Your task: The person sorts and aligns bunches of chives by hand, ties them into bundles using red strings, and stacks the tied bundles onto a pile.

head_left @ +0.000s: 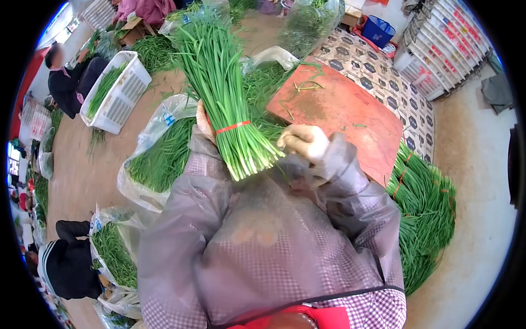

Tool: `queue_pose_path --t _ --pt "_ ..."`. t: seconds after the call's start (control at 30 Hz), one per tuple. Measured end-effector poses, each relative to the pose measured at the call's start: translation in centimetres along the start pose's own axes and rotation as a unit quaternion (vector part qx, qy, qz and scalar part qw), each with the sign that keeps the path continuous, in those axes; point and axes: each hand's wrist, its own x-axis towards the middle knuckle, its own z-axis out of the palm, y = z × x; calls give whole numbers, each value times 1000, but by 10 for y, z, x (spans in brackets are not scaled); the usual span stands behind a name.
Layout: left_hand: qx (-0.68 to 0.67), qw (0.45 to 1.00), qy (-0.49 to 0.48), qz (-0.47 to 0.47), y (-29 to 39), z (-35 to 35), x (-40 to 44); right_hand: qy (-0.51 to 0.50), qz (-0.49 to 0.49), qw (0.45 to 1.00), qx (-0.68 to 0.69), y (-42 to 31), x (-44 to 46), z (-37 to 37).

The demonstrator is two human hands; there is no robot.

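Note:
A thick bundle of long green stalks (219,93), tied by a red band near its pale cut ends, is held up in front of my chest. My left hand (205,122) grips it from the left side, its fingers mostly hidden behind the stalks. Just right of the cut ends, my right hand (304,142) is curled with the fingertips pressed together; whatever they pinch is too small to name. Beyond it lies a red board (350,118) with loose stalk scraps on top.
Tied green bundles (424,219) are piled at the right. Plastic bags of greens (164,151) stand at the left, near a white crate (123,98). A seated person (68,82) is beside the crate, another person (71,263) lower left. Stacked white crates (444,49) stand upper right.

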Motion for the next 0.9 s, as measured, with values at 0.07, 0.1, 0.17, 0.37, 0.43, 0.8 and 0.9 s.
queue_pose_path --t 0.07,0.1,0.17,0.37,0.43,0.8,0.9 --pt "-31 998 -56 -16 3 -2 0 11 17 992 122 3 -11 -9" --pt "-31 998 -56 -16 3 -3 1 16 -36 993 110 10 -12 -6" --pt "-19 998 -52 -12 3 -3 2 20 -116 992 -47 -7 -14 6" --pt "-1 1000 -5 2 -4 -2 7 111 -310 779 -533 -5 -10 35" --pt "-5 1000 -4 2 -3 -4 6 108 -326 775 -531 1 -7 36" --pt "-17 1000 -9 14 9 -16 4 -135 -204 922 -300 16 -31 22" --pt "-30 999 -13 35 17 -37 10 -106 -60 933 -340 19 -38 21"
